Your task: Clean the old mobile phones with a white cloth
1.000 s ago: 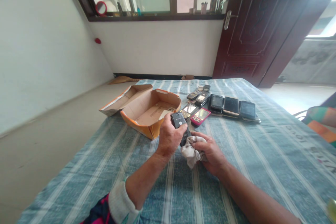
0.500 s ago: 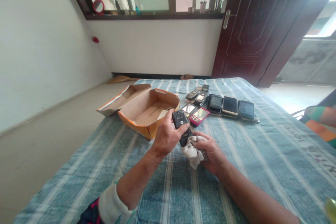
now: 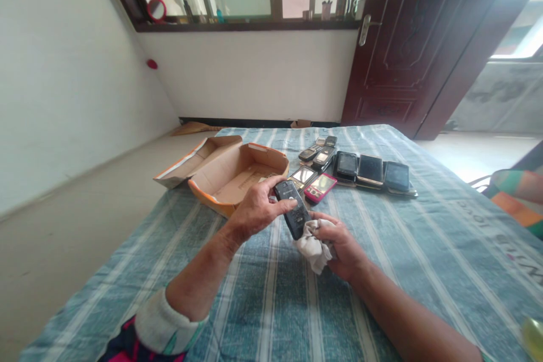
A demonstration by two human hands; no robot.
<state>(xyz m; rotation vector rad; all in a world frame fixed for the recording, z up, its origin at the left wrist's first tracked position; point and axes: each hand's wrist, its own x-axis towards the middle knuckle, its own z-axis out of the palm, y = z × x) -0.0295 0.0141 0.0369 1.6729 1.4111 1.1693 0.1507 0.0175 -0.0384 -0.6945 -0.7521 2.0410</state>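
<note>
A black mobile phone (image 3: 292, 212) is held tilted over the table, its dark back facing up. My left hand (image 3: 258, 206) grips its upper left edge, with the thumb lying across the back. Bunched in my right hand (image 3: 341, 246) is a white cloth (image 3: 314, 246), which touches the phone's lower right end. The right fingers reach behind the phone and are partly hidden. Just beyond the phone lie a pink phone (image 3: 320, 187) and a phone with a pale screen (image 3: 302, 176).
An open orange cardboard box (image 3: 241, 172) stands left of the phones, its lid (image 3: 197, 159) folded back. Older keypad phones (image 3: 324, 155) lie behind, and dark touchscreen phones (image 3: 370, 171) sit in a row to the right. A striped blue cloth (image 3: 382, 294) covers the table.
My left hand has shifted slightly left and its thumb has slid along the phone's back, exposing more of it. My right hand with the cloth has barely moved.
</note>
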